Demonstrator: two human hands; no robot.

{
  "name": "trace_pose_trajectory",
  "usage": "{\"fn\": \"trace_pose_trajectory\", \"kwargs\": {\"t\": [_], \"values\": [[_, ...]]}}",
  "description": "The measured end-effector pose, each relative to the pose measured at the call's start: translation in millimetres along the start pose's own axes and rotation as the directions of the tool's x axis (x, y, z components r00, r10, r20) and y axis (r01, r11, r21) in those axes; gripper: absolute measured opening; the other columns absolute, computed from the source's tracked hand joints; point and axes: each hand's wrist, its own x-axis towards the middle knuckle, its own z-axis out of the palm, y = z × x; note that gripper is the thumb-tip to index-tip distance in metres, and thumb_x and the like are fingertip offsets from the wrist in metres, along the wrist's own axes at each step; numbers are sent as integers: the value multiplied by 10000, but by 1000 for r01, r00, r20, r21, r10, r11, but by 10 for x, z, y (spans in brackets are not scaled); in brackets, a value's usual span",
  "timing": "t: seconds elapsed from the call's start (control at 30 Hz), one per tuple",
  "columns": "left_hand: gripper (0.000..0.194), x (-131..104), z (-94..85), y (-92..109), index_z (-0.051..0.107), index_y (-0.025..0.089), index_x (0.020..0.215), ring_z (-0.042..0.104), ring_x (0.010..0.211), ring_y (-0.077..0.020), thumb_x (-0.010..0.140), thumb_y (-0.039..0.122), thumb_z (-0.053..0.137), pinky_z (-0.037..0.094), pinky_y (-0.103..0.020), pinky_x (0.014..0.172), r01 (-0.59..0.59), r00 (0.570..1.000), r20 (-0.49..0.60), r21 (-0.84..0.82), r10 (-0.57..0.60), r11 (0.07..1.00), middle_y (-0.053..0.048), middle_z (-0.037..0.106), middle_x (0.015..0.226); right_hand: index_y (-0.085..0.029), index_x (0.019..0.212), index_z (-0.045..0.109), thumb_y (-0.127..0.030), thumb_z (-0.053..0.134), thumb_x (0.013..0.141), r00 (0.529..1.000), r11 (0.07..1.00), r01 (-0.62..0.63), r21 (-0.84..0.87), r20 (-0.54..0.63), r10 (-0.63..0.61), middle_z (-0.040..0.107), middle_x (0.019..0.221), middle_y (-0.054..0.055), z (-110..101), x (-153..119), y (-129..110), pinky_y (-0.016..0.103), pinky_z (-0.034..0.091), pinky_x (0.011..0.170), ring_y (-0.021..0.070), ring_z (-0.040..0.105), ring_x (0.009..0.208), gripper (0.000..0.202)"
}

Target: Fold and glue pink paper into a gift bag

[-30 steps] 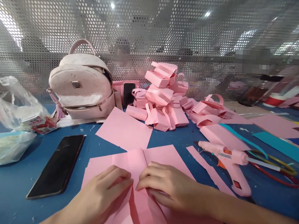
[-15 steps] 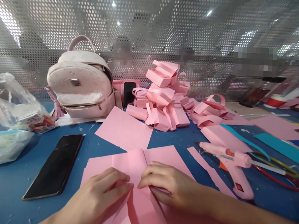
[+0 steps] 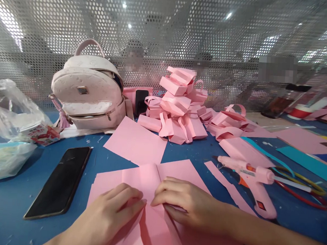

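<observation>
A folded piece of pink paper (image 3: 150,182) lies in front of me, on top of flat pink sheets (image 3: 182,171). Its near end stands partly open, with two flaps parted. My left hand (image 3: 116,208) pinches the left side of the fold between thumb and curled fingers. On the opposite side my right hand (image 3: 185,199) does the same, its fingertips pressed to the paper close to the left hand's. The exact edge under the fingertips is hidden. Another pink sheet (image 3: 137,141) lies just beyond.
A pink glue gun (image 3: 252,179) and a torn pink strip (image 3: 228,185) lie right; a black phone (image 3: 61,184) lies left. Farther back stand a pale backpack (image 3: 89,92) and a heap of pink paper bags (image 3: 181,105) before a perforated metal screen (image 3: 164,22). Plastic bags (image 3: 6,161) sit far left.
</observation>
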Motion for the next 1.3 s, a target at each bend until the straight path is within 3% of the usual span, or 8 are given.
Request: {"fn": "trace_pose_trajectory", "kwargs": {"t": [0.17,0.47,0.73,1.03,1.3], "values": [[396,-37,73,-10,596,161,1268,648,914,-220,1057,180,262,615,-327,717,0,1000,8,37,0,999,-130,652,1106,-150,1139,684,-103,484,935,1000,1000,3,-12,8,-3,687,1082,99,5,5,20,283,491,880,180,615,992,290],[373,25,11,33,625,105,1166,639,870,-225,1055,171,275,615,-336,710,-46,999,-5,97,46,994,-134,662,1065,-173,1103,715,-40,484,901,999,1000,-28,4,34,27,637,1055,75,-8,61,-3,237,478,840,154,603,946,335],[334,10,-44,52,626,91,1186,643,903,-237,1038,140,330,623,-352,732,-65,998,3,58,65,996,-142,675,1073,-186,1000,732,20,425,775,1000,999,17,-31,-22,-18,631,988,64,18,102,23,240,479,792,154,599,898,433],[285,19,-81,65,637,105,1148,655,872,-223,1024,132,382,617,-324,686,-23,999,-37,-15,23,1000,-131,687,1048,-167,1004,736,27,420,740,996,997,78,-5,-34,-78,710,1012,75,10,130,21,261,489,853,168,631,943,456],[339,20,-72,60,630,151,1193,664,858,-221,1044,173,326,617,-328,656,-31,1000,6,72,30,997,-126,677,1058,-173,998,737,31,436,740,998,998,66,21,-19,-66,716,1018,71,4,120,25,266,492,855,168,636,953,446]]}}
